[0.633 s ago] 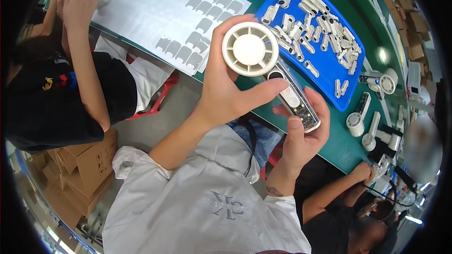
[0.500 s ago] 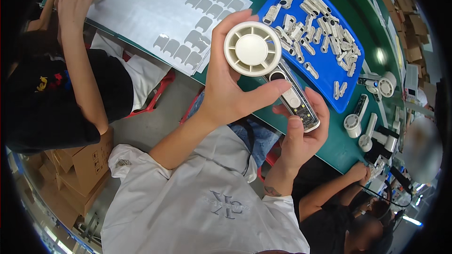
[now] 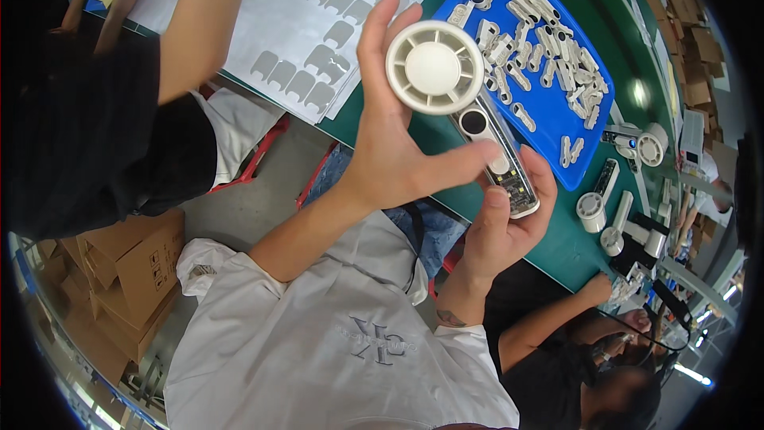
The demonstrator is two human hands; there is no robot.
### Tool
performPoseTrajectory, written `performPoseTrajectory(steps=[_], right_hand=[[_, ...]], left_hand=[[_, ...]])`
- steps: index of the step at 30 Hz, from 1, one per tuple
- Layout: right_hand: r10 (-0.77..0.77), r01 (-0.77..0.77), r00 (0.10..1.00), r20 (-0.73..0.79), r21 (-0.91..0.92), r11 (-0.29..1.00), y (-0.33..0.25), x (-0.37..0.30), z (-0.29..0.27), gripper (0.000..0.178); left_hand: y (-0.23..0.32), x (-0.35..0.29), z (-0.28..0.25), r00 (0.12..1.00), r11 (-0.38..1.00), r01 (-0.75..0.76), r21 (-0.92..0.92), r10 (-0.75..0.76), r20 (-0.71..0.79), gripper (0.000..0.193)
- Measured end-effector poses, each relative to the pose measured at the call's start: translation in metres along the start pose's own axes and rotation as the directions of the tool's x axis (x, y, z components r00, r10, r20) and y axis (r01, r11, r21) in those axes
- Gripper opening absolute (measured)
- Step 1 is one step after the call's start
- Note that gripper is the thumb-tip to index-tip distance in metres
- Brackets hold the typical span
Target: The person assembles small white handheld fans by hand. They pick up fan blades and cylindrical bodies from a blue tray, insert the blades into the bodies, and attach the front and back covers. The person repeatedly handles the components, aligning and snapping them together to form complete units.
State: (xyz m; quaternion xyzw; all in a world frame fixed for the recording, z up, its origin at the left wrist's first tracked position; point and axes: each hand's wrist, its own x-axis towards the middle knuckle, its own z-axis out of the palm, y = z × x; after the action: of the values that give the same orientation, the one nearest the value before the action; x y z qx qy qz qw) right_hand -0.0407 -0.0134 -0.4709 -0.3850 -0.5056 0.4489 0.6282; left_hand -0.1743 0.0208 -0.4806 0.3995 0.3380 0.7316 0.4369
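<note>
A small white handheld fan (image 3: pixel 434 69) is held up in front of me over the table's near edge. Its round head has a spoked grille, and its handle is uncovered, showing a dark circuit board (image 3: pixel 517 189). My left hand (image 3: pixel 387 147) grips the fan beside its head, its fingers partly hidden behind it. The left thumb lies across a pale button panel (image 3: pixel 499 162) on the handle. My right hand (image 3: pixel 507 237) closes around the handle's lower end, with its thumb at the near side and its fingers along the far side.
Behind the fan, a blue tray (image 3: pixel 574 161) holds many white handle covers. White sheets (image 3: pixel 227 40) with grey stickers lie left on the green table (image 3: pixel 557 259). More fans (image 3: pixel 590 211) lie at right. Co-workers sit on both sides; cardboard boxes (image 3: pixel 143 271) stand lower left.
The fan and my hands have shifted slightly, with the head a little farther up and right. At left, a co-worker's arm has swung right and forward across the sheets.
</note>
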Motion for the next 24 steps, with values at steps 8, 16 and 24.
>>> performPoseTrajectory(steps=[8, 16, 24], right_hand=[[-0.055, 0.048, 0.998, -0.022, -0.244, 0.969, 0.004, -0.005, -0.011, 0.049], [-0.140, 0.139, 0.990, 0.020, -0.341, 0.930, 0.003, -0.009, -0.016, 0.048], [-0.242, 0.260, 0.965, 0.098, -0.294, 0.920, -0.013, 0.014, 0.007, 0.037]], left_hand=[[-0.010, -0.003, 0.007, 0.996, 0.999, -0.016, -0.045, 0.019, 0.083, 0.125], [-0.012, -0.006, 0.012, 0.995, 0.993, -0.049, -0.103, 0.057, 0.078, 0.126], [-0.019, -0.006, 0.009, 0.997, 0.972, -0.034, -0.234, 0.048, 0.054, 0.128]])
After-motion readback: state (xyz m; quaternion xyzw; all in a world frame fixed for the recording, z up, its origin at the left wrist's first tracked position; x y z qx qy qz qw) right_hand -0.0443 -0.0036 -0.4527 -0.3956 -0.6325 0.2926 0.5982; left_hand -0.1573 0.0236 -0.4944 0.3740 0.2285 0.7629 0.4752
